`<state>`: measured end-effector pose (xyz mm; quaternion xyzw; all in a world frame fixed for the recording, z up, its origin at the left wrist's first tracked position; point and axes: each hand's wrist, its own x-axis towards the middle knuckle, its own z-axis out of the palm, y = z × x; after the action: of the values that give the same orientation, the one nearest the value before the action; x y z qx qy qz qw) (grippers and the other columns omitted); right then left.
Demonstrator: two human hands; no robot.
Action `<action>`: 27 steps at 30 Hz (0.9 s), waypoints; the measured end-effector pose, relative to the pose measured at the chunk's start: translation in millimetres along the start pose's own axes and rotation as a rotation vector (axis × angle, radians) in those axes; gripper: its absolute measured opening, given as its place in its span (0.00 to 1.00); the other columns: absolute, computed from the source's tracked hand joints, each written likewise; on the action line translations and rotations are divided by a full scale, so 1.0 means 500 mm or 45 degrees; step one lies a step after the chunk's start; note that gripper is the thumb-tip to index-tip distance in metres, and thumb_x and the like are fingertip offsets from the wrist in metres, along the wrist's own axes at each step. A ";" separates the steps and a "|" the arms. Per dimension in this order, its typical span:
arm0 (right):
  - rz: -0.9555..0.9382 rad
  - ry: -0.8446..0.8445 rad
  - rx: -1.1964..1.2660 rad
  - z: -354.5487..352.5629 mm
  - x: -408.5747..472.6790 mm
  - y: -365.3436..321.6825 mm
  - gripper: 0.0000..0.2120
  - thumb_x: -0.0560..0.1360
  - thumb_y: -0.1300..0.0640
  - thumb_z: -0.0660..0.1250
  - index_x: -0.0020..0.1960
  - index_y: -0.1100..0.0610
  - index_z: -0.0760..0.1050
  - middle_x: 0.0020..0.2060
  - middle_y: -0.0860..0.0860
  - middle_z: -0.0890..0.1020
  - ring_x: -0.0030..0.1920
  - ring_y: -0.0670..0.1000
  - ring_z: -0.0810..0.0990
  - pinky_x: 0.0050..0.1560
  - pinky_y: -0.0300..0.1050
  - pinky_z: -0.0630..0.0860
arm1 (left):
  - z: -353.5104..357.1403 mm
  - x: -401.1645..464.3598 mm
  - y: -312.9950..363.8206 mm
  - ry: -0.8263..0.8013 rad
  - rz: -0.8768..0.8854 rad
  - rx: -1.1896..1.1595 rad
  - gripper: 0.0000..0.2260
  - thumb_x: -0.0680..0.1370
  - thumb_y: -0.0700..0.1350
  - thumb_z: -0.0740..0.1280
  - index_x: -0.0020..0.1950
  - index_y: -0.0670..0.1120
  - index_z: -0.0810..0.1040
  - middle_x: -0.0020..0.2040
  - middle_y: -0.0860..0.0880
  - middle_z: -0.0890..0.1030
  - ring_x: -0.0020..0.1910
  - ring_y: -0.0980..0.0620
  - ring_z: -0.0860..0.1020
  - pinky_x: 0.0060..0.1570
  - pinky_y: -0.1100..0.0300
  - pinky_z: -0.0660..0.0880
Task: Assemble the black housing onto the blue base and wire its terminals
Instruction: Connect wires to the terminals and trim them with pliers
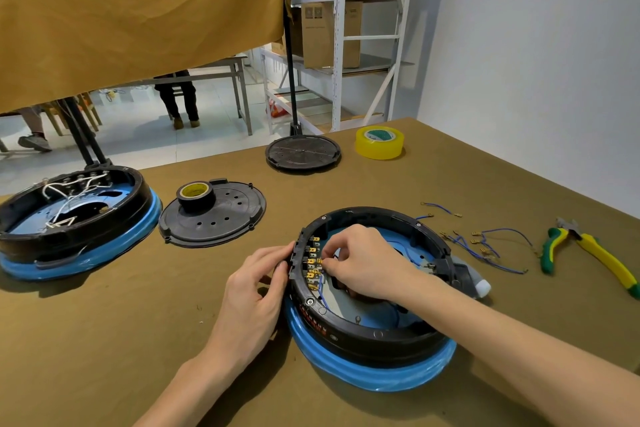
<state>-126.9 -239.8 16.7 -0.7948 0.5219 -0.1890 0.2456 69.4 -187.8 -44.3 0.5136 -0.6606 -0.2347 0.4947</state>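
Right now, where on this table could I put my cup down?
Bare cloth lies in front of the left hand, below the second unit and perforated lid, and between the far lid and housing. It is crowded right of the housing: loose wires and pliers.

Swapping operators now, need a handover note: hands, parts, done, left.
Left hand grips the outer rim of the black housing, steadying it. Right hand reaches inside, fingers pinching at the brass terminals. Housing already sits on the blue base. One blue wire runs from the terminals. Left: loose blue wires lie right of the housing, beside the pliers.
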 end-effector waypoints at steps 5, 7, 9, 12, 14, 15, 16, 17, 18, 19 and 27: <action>-0.038 0.014 -0.003 0.005 0.006 0.003 0.09 0.81 0.58 0.67 0.54 0.57 0.86 0.29 0.41 0.76 0.32 0.41 0.76 0.33 0.30 0.68 | 0.000 0.001 -0.004 -0.006 0.002 0.015 0.19 0.80 0.55 0.59 0.68 0.56 0.77 0.62 0.66 0.78 0.65 0.67 0.74 0.61 0.65 0.76; -0.043 0.008 -0.004 0.007 0.008 0.004 0.09 0.81 0.58 0.67 0.54 0.57 0.86 0.30 0.42 0.77 0.32 0.41 0.76 0.33 0.30 0.68 | 0.000 0.000 -0.006 -0.007 0.000 0.013 0.19 0.80 0.54 0.59 0.69 0.54 0.78 0.62 0.65 0.78 0.65 0.67 0.74 0.61 0.65 0.75; -0.046 0.000 0.000 0.008 0.010 0.004 0.09 0.81 0.58 0.67 0.54 0.57 0.85 0.29 0.43 0.77 0.31 0.42 0.75 0.30 0.28 0.67 | -0.001 0.001 -0.007 -0.009 -0.009 0.016 0.19 0.81 0.52 0.60 0.70 0.53 0.78 0.62 0.65 0.78 0.65 0.67 0.74 0.61 0.64 0.74; -0.031 -0.026 0.032 0.007 0.014 0.004 0.08 0.81 0.59 0.67 0.53 0.58 0.85 0.31 0.43 0.79 0.30 0.40 0.76 0.29 0.25 0.67 | -0.002 0.001 -0.006 -0.020 -0.019 0.012 0.17 0.80 0.53 0.60 0.68 0.57 0.77 0.62 0.67 0.78 0.65 0.67 0.74 0.60 0.71 0.73; -0.024 -0.036 0.049 0.007 0.016 0.004 0.08 0.81 0.60 0.67 0.53 0.58 0.85 0.31 0.43 0.79 0.28 0.36 0.76 0.30 0.25 0.67 | -0.002 0.001 -0.003 -0.025 -0.024 0.003 0.17 0.79 0.54 0.60 0.67 0.58 0.76 0.61 0.68 0.78 0.64 0.68 0.74 0.59 0.75 0.72; -0.024 -0.040 0.051 0.008 0.016 0.003 0.08 0.81 0.59 0.67 0.53 0.58 0.85 0.32 0.44 0.80 0.28 0.36 0.75 0.31 0.26 0.67 | -0.002 0.001 -0.002 -0.026 -0.026 0.000 0.17 0.80 0.53 0.60 0.67 0.58 0.77 0.61 0.68 0.78 0.64 0.68 0.74 0.58 0.75 0.71; -0.029 -0.043 0.045 0.008 0.017 0.002 0.08 0.81 0.59 0.67 0.53 0.58 0.85 0.33 0.45 0.81 0.29 0.36 0.76 0.33 0.28 0.68 | -0.002 0.001 -0.003 -0.024 -0.026 0.000 0.16 0.81 0.51 0.61 0.68 0.57 0.77 0.61 0.68 0.78 0.64 0.68 0.74 0.58 0.76 0.71; -0.036 -0.043 0.033 0.009 0.016 0.001 0.08 0.82 0.59 0.67 0.53 0.58 0.85 0.34 0.46 0.82 0.31 0.38 0.77 0.35 0.30 0.70 | -0.002 0.001 -0.004 -0.023 -0.026 0.004 0.15 0.82 0.49 0.61 0.68 0.56 0.77 0.61 0.67 0.78 0.64 0.68 0.74 0.58 0.76 0.71; -0.043 -0.041 0.016 0.010 0.016 0.000 0.08 0.82 0.59 0.67 0.53 0.58 0.85 0.35 0.47 0.83 0.33 0.39 0.78 0.37 0.32 0.71 | -0.002 0.001 -0.004 -0.022 -0.025 0.009 0.15 0.82 0.47 0.62 0.68 0.55 0.77 0.61 0.66 0.78 0.64 0.68 0.74 0.58 0.76 0.71; -0.050 -0.038 -0.002 0.010 0.015 -0.001 0.08 0.82 0.59 0.67 0.52 0.58 0.85 0.36 0.48 0.84 0.35 0.41 0.79 0.39 0.35 0.72 | -0.002 0.001 -0.005 -0.022 -0.023 0.015 0.15 0.83 0.45 0.62 0.68 0.55 0.77 0.61 0.66 0.78 0.64 0.68 0.74 0.58 0.76 0.71; -0.094 -0.034 -0.090 0.009 0.023 -0.006 0.10 0.81 0.60 0.66 0.50 0.61 0.85 0.39 0.55 0.86 0.41 0.51 0.84 0.48 0.49 0.81 | -0.002 0.002 -0.001 -0.017 -0.024 0.000 0.15 0.83 0.43 0.63 0.66 0.57 0.77 0.61 0.64 0.78 0.63 0.68 0.74 0.57 0.76 0.72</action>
<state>-117.6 -248.6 15.3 -0.8241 0.4952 -0.1686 0.2170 70.6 -188.4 -43.6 0.5181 -0.6590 -0.2428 0.4883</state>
